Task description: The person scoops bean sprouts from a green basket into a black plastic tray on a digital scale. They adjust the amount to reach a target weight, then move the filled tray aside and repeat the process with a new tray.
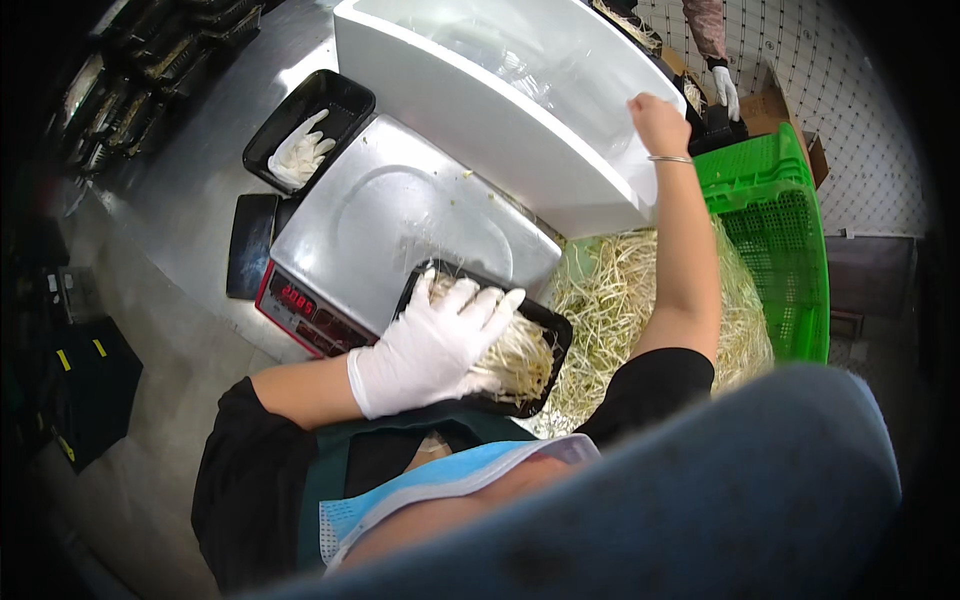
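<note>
My left hand (435, 340), in a white glove, lies with its fingers spread over bean sprouts (522, 362) in a black tray (562, 328). The tray is close to my body, over the near right corner of a weighing scale (375, 215); whether it touches the plate I cannot tell. My bare right hand (660, 125), with a bracelet at the wrist, is raised by the right end of a white foam box (490, 85). Its fingers are curled closed, and what they hold, if anything, is hidden. Clear plastic (525, 70) lies inside the box.
A heap of sprouts (610, 290) spreads below my right forearm, beside a green crate (775, 230). Left of the scale, a black tray (350, 95) holds a white glove (300, 152). Filled black trays (140, 75) stand far left. Another person's gloved hand (726, 92) is at the back right.
</note>
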The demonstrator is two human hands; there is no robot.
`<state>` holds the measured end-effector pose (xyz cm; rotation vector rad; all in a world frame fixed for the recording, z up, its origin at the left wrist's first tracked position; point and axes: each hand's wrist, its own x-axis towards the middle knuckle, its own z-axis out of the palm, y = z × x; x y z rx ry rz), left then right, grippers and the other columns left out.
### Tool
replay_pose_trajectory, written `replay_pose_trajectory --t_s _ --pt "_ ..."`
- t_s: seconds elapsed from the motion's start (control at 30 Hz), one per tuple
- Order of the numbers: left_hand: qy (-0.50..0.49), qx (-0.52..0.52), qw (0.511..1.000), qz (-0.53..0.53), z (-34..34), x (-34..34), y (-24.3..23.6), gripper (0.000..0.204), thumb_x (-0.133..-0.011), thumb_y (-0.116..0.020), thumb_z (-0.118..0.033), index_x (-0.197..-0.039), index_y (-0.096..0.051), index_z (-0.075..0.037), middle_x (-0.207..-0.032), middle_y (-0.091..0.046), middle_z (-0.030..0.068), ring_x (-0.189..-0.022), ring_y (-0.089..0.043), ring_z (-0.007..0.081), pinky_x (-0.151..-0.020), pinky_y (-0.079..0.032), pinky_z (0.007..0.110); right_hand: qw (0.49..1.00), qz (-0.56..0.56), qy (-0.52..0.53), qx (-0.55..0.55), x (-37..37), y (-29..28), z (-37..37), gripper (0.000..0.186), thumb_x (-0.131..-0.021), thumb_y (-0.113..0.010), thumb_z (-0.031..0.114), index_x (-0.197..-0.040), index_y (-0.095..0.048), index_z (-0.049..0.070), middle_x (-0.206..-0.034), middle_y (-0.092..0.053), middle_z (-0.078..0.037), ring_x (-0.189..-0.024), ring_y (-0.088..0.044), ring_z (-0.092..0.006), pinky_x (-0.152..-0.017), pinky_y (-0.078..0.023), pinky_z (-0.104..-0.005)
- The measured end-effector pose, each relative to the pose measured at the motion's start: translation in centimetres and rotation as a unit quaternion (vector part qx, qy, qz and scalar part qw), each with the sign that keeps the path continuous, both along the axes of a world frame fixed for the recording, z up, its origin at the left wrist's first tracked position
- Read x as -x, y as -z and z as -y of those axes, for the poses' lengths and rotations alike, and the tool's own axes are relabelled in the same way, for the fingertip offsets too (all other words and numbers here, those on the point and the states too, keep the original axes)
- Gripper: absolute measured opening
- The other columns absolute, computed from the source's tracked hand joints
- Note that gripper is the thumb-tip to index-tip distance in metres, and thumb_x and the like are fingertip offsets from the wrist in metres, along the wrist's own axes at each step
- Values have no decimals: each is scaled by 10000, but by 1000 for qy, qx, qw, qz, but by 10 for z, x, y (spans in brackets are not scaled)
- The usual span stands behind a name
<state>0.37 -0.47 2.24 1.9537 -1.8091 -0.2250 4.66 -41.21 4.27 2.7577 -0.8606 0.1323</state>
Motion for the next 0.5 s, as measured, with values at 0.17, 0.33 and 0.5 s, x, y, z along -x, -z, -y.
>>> replay_pose_trajectory --t_s 0.17,0.33,0.5 --pt "-10 82 995 61 -10 3 -7 945 -639 -665 -530 -1349 -335 -2 -1233 -436 150 -1081 -458 304 -946 -312 565 878 370 -152 -264 107 -103 -105 155 -904 -505 163 -1015 -574 80 -668 -610 -47 -578 -556 -125 -538 -445 -264" --pt "-29 232 896 -377 -50 -17 -15 859 -695 -760 -365 -1344 -333 1 -1280 -419 219 -1191 -422 303 -999 -359 372 816 168 -171 -525 207 -76 -231 154 -832 -636 122 -960 -572 65 -654 -562 -2 -530 -485 -59 -475 -385 -204" --pt "52 -8 930 -364 -51 -20 -21 304 -857 -599 -173 -1127 -579 -35 -935 -626 80 -793 -610 128 -762 -490 276 808 256 -134 -514 234 -3 -275 134 -796 -675 92 -900 -606 44 -734 -581 14 -599 -505 -58 -535 -414 -207"
